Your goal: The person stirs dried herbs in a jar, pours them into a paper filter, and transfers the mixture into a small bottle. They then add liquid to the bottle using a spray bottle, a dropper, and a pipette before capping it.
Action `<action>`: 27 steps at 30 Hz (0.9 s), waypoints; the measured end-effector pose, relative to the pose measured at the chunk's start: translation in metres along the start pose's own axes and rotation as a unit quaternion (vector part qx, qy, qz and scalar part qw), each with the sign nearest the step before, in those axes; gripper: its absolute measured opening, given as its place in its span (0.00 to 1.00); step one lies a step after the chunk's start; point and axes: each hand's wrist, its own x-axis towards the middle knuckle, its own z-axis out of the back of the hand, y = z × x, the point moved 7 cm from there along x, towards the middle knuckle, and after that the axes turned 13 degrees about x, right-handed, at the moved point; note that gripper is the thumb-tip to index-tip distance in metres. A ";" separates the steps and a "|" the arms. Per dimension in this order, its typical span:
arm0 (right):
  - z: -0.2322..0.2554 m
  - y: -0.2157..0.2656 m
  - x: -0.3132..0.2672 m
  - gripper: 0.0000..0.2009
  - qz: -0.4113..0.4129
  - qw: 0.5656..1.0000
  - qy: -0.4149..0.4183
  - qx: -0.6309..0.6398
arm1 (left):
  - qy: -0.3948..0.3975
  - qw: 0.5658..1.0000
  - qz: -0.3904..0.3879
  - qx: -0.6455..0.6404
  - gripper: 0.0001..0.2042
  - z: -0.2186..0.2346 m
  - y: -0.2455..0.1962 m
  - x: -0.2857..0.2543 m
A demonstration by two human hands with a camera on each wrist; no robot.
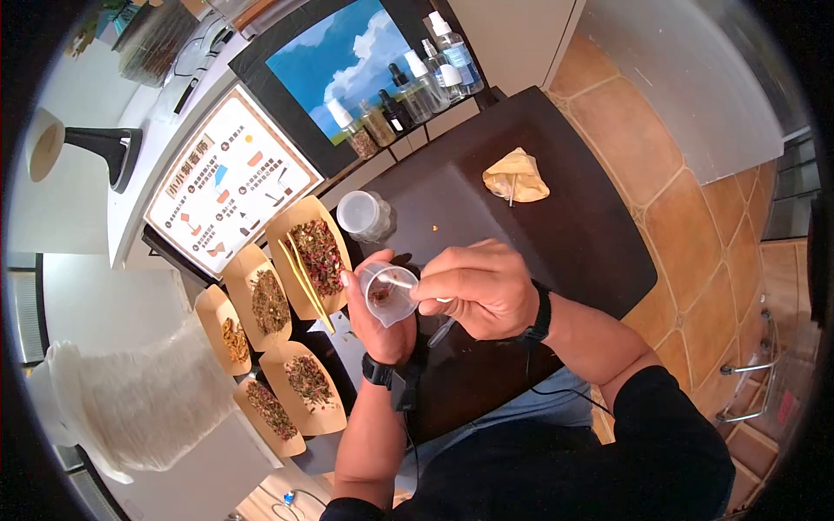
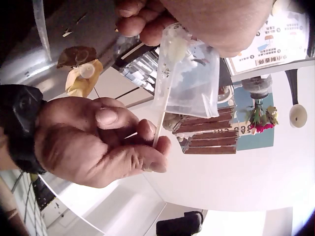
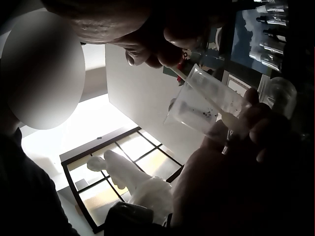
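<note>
My left hand (image 1: 391,343) holds a clear plastic measuring cup (image 1: 400,308) with a pouring lip, tilted toward me, a little dark reddish material inside. Between thumb and fingertips my right hand (image 1: 486,291) pinches the thin handle of a small white spoon (image 3: 228,119). The spoon's rounded end is inside the cup, and dark specks dot the cup wall nearby. Left of the left hand, yellow tweezers (image 1: 304,278) lie across a paper tray (image 1: 276,227) of dried petals and leaves. A clear slender plastic tool (image 1: 441,333) lies on the table below the right hand.
Several more paper trays (image 1: 326,423) of dried plant bits stand at the left. A lidded clear container (image 1: 365,215) is behind the cup. An open yellowish packet (image 1: 517,176) lies far right on the dark table (image 1: 582,260). Several bottles (image 1: 417,95) line the back near an instruction sheet (image 1: 230,178).
</note>
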 end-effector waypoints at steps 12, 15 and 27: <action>0.000 0.000 -0.001 0.06 0.004 1.000 -0.010 -0.011 | 0.015 1.000 0.002 -0.010 0.31 0.001 0.002 0.001; -0.001 -0.002 -0.002 0.05 -0.006 1.000 -0.008 -0.007 | -0.008 1.000 0.006 -0.009 0.31 -0.002 -0.001 -0.001; 0.000 -0.008 0.000 0.04 -0.091 0.991 0.017 0.092 | 0.002 1.000 0.008 0.004 0.31 0.002 0.003 0.001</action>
